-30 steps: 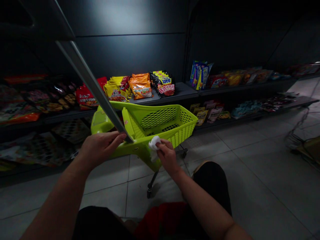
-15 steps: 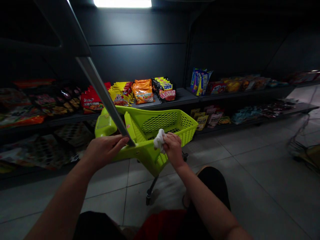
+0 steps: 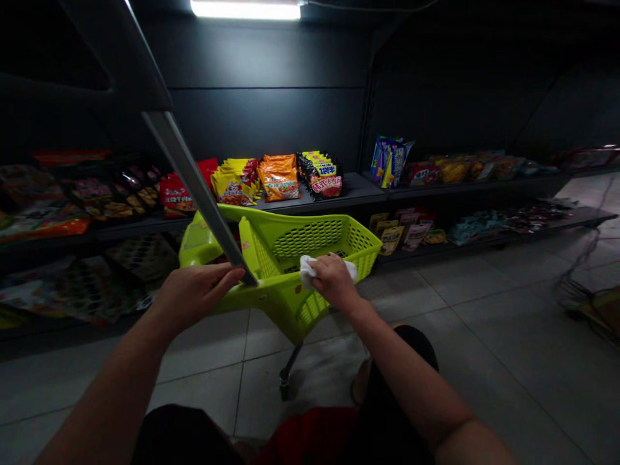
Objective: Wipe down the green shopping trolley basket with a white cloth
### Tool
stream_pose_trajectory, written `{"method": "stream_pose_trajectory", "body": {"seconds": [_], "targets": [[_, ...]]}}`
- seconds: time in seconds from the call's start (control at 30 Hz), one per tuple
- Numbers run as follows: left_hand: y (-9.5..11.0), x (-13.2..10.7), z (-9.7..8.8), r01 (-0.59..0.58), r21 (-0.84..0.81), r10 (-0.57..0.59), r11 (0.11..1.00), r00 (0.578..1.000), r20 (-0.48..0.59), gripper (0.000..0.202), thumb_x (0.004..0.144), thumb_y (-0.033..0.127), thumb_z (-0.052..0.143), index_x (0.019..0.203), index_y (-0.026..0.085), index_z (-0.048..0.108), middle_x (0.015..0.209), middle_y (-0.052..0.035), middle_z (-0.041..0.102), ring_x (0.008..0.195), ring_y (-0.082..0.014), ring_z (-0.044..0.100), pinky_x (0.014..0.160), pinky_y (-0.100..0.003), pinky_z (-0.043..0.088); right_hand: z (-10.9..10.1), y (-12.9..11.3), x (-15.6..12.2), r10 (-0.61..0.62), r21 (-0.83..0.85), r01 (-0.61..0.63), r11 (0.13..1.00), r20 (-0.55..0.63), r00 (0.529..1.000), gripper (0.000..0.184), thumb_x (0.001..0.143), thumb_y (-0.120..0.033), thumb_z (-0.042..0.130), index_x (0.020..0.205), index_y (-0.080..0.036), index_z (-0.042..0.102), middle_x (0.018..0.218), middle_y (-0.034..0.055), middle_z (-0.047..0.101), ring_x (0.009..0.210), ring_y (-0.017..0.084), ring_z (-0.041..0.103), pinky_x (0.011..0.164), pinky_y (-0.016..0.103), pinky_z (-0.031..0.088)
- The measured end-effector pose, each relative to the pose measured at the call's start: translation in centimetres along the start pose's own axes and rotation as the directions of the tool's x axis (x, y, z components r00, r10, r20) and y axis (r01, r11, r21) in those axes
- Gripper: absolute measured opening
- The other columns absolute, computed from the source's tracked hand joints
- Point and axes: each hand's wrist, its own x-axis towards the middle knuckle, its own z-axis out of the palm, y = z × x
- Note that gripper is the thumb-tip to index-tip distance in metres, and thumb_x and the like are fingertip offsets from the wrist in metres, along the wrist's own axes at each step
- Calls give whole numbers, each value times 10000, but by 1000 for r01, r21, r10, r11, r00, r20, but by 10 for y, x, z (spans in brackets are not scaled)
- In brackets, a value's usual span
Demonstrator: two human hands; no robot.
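Observation:
A lime-green shopping basket on wheels (image 3: 310,239) stands on the tiled floor in front of me. Its grey metal handle bar (image 3: 194,181) slants up to the upper left. My left hand (image 3: 194,294) is closed round the lower end of that bar, where it meets the basket's rim. My right hand (image 3: 332,281) presses a crumpled white cloth (image 3: 307,271) against the near right rim of the basket, fingers curled over it. Nothing shows inside the basket.
Dark shelves (image 3: 358,187) run along the wall behind the basket, stocked with bright snack and noodle packets (image 3: 278,177). More packets fill the left shelves (image 3: 72,200) and the lower right shelf (image 3: 508,219). A wire object (image 3: 586,290) stands at the right edge.
My right hand has slid the white cloth along the basket's near rim, from its near corner to farther right. My left hand has kept its grip on the bar.

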Motion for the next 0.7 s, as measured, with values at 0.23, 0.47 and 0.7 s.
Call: {"method": "stream_pose_trajectory", "body": {"seconds": [0.23, 0.47, 0.7], "targets": [[-10, -1, -1, 36, -21, -36, 999, 999, 9, 575, 936, 607, 324, 931, 246, 772, 780, -21, 737, 706, -198, 677, 632, -272, 403, 15, -65, 29, -184, 124, 180, 976, 25, 983, 388, 854, -269, 726, 1223, -218, 619, 1104, 63, 687, 1055, 223, 588, 1004, 373, 393], [-42, -19, -8, 32, -129, -27, 991, 999, 39, 570, 920, 633, 359, 867, 232, 760, 691, 13, 706, 609, -155, 633, 599, -244, 401, 12, 65, 0, -79, 8, 79, 997, 155, 985, 305, 890, -284, 701, 1183, -212, 659, 1106, 81, 726, 1055, 230, 637, 1115, 471, 284], [-67, -29, -10, 23, -81, -23, 996, 1000, -1, 574, 920, 638, 359, 892, 239, 772, 703, 7, 731, 608, -149, 630, 601, -224, 410, -23, 176, -30, 187, -167, -167, 972, 114, 976, 308, 925, -342, 629, 1217, -253, 675, 1201, 99, 707, 1179, 287, 576, 1148, 598, 178]]}}
